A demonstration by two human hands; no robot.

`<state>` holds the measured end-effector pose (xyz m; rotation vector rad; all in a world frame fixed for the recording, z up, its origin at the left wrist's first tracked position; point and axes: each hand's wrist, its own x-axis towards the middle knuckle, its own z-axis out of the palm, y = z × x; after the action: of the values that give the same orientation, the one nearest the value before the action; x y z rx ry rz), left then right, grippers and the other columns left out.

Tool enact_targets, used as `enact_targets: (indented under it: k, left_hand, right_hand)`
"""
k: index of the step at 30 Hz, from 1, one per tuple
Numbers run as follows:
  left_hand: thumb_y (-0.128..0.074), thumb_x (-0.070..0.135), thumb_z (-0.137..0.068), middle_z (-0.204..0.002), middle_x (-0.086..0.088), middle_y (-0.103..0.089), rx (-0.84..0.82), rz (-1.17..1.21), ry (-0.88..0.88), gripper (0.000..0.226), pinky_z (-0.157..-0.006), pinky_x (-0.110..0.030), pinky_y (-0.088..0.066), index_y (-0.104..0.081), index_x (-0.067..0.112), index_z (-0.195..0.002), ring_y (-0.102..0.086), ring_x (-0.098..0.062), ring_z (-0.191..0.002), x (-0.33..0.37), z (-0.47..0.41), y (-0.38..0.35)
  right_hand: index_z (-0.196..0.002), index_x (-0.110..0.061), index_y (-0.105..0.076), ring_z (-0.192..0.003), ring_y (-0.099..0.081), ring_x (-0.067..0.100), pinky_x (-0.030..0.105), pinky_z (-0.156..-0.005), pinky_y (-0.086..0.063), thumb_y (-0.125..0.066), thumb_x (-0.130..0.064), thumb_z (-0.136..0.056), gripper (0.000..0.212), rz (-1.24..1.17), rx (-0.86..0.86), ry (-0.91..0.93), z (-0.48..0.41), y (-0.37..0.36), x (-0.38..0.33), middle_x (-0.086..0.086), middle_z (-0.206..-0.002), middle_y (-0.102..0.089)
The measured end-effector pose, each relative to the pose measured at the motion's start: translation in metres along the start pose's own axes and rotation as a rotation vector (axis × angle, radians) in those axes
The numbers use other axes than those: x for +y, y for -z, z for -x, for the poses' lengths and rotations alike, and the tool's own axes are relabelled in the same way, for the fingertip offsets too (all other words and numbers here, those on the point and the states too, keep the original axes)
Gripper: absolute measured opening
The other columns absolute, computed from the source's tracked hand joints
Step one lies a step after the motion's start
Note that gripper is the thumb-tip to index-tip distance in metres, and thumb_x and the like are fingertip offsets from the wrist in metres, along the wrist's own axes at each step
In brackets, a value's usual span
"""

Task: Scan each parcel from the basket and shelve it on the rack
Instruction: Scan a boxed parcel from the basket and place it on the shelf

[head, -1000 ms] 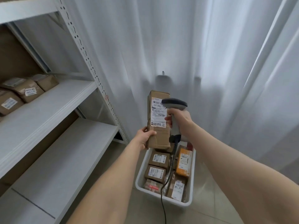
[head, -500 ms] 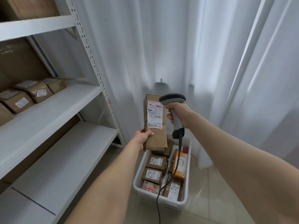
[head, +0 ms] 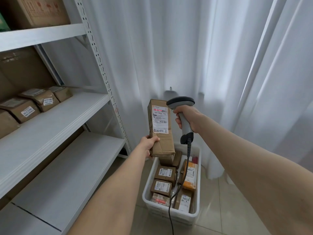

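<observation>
Fingers [head: 154, 139] round parcel [head: 161, 143] at left, scanner [head: 180, 101] at right.

Tall brown cardboard parcel [head: 161, 141], upright, creased and taped, white label [head: 160, 119] facing near, red scan line across top barcode. Gripped at lower left edge by left hand [head: 149, 146], above far end of basket [head: 147, 187]. Grey scanner [head: 185, 125] just right of parcel, in right hand [head: 188, 116], head twd label, black cable down into basket. White plastic basket on floor, several small labelled boxes [head: 165, 173] inside, one orange. Rack [head: 55, 119] at left: white shelves, row of brown shelved parcels [head: 28, 110] on mid shelf.
</observation>
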<state>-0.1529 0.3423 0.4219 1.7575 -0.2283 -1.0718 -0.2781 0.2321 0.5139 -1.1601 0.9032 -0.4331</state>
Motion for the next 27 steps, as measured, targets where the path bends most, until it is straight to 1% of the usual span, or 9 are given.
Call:
enact_targets:
  k: [3,6,11,13,15,18,20,24,27]
  left_hand:
    - [-0.059,0.014,-0.092,-0.112,-0.012,-0.051,0.005,-0.001,-0.003,0.050,-0.084,-0.056,-0.039,-0.040,0.011,-0.138,-0.048,-0.031,-0.097,0.003,0.000,0.008]
    - [-0.060,0.015,-0.091,-0.122,-0.015,-0.053,0.005,-0.017,-0.003,0.050,-0.094,-0.063,-0.036,-0.041,0.011,-0.137,-0.048,-0.037,-0.113,0.006,-0.002,0.018]
    - [-0.059,0.015,-0.092,-0.110,-0.012,-0.051,-0.015,-0.001,-0.001,0.046,-0.084,-0.057,-0.038,-0.044,0.011,-0.135,-0.047,-0.032,-0.100,0.011,-0.008,0.039]
    - [-0.059,0.014,-0.092,-0.114,-0.013,-0.052,-0.016,0.001,-0.008,0.046,-0.085,-0.058,-0.038,-0.043,0.011,-0.135,-0.048,-0.035,-0.105,0.014,-0.012,0.049]
    - [-0.059,0.014,-0.091,-0.120,-0.015,-0.052,-0.014,0.005,-0.012,0.047,-0.092,-0.061,-0.037,-0.043,0.011,-0.136,-0.048,-0.037,-0.113,0.017,-0.016,0.060]
    - [-0.060,0.015,-0.091,-0.128,-0.016,-0.052,-0.002,0.008,-0.012,0.048,-0.095,-0.063,-0.035,-0.043,0.011,-0.136,-0.048,-0.037,-0.115,0.020,-0.022,0.078]
    - [-0.060,0.015,-0.091,-0.125,-0.015,-0.053,0.004,0.012,-0.011,0.048,-0.095,-0.064,-0.035,-0.044,0.011,-0.136,-0.048,-0.037,-0.116,0.022,-0.026,0.091]
    - [-0.060,0.015,-0.091,-0.123,-0.015,-0.054,0.018,0.026,-0.009,0.047,-0.089,-0.061,-0.039,-0.044,0.012,-0.135,-0.050,-0.037,-0.113,0.024,-0.032,0.116]
    - [-0.060,0.015,-0.091,-0.116,-0.014,-0.056,0.022,0.032,-0.015,0.046,-0.084,-0.057,-0.040,-0.044,0.011,-0.134,-0.052,-0.034,-0.101,0.026,-0.036,0.132]
  right_hand:
    - [-0.081,-0.009,-0.048,-0.037,-0.046,0.013,0.019,-0.040,-0.041,-0.057,-0.006,-0.087,0.012,0.005,0.003,0.011,0.001,-0.009,-0.005,0.006,-0.063,-0.047]
    - [-0.080,-0.009,-0.048,-0.037,-0.046,0.013,0.019,-0.040,-0.042,-0.057,-0.005,-0.087,0.012,0.011,0.004,0.022,0.001,-0.020,-0.009,0.005,-0.061,-0.047]
    - [-0.079,-0.009,-0.047,-0.037,-0.046,0.013,0.018,-0.041,-0.042,-0.056,-0.005,-0.087,0.013,0.031,0.011,0.016,-0.004,-0.042,-0.013,0.005,-0.060,-0.047]
    - [-0.079,-0.009,-0.047,-0.037,-0.046,0.013,0.018,-0.040,-0.042,-0.056,-0.005,-0.088,0.013,0.036,0.009,0.014,-0.008,-0.053,-0.013,0.005,-0.060,-0.047]
    - [-0.081,-0.008,-0.049,-0.036,-0.047,0.013,0.019,-0.040,-0.043,-0.057,-0.007,-0.088,0.012,0.036,0.003,0.003,-0.013,-0.065,-0.014,0.006,-0.064,-0.049]
    - [-0.088,-0.006,-0.051,-0.036,-0.050,0.012,0.019,-0.040,-0.045,-0.059,-0.008,-0.089,0.008,0.035,-0.007,-0.018,-0.020,-0.085,-0.013,0.010,-0.076,-0.055]
    - [-0.091,-0.005,-0.052,-0.036,-0.051,0.011,0.019,-0.040,-0.046,-0.059,-0.008,-0.089,0.008,0.029,-0.009,-0.014,-0.025,-0.098,-0.013,0.012,-0.083,-0.056]
    - [-0.093,-0.004,-0.052,-0.036,-0.054,0.013,0.020,-0.041,-0.047,-0.059,-0.008,-0.089,0.009,0.020,0.004,0.002,-0.034,-0.123,-0.016,0.015,-0.089,-0.058]
    - [-0.089,-0.007,-0.050,-0.036,-0.051,0.013,0.021,-0.040,-0.045,-0.059,-0.008,-0.088,0.009,0.035,-0.016,0.012,-0.037,-0.140,-0.016,0.012,-0.081,-0.054]
